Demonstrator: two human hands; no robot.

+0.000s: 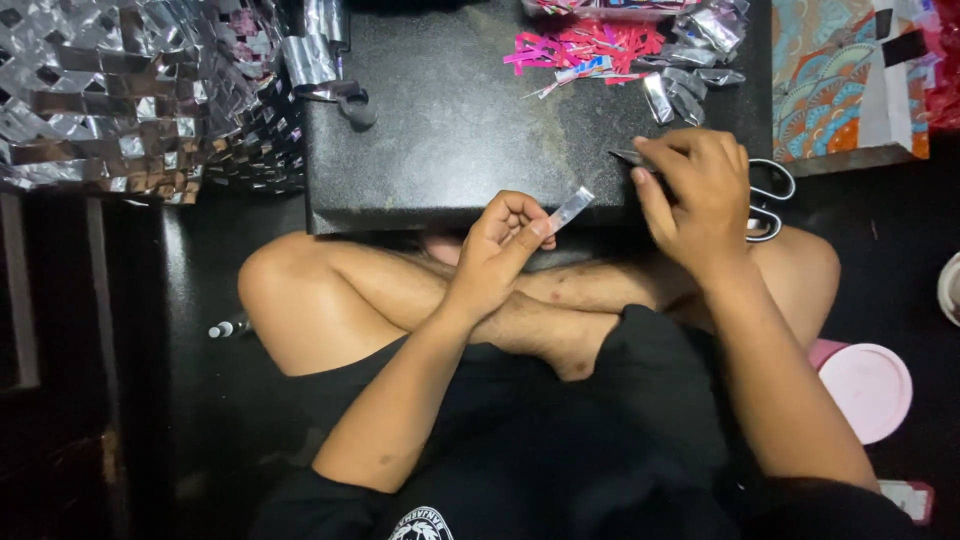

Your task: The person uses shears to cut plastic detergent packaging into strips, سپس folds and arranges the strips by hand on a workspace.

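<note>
Silver strip point(571, 209) in left grip point(503, 243), right grip point(700, 190) — scissors point(768, 200)

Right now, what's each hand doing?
Left hand: closed, pinching a silver strip.
Right hand: closed over scissors on the black board.

**Black table and its load**

A low black table point(450, 130) is being used as the carrying surface. Pink and silver foil strips point(590, 45) are being kept along its far edge, folded silver pieces point(675, 95) beside them, and scissors point(765, 195) at its right near corner.
</note>
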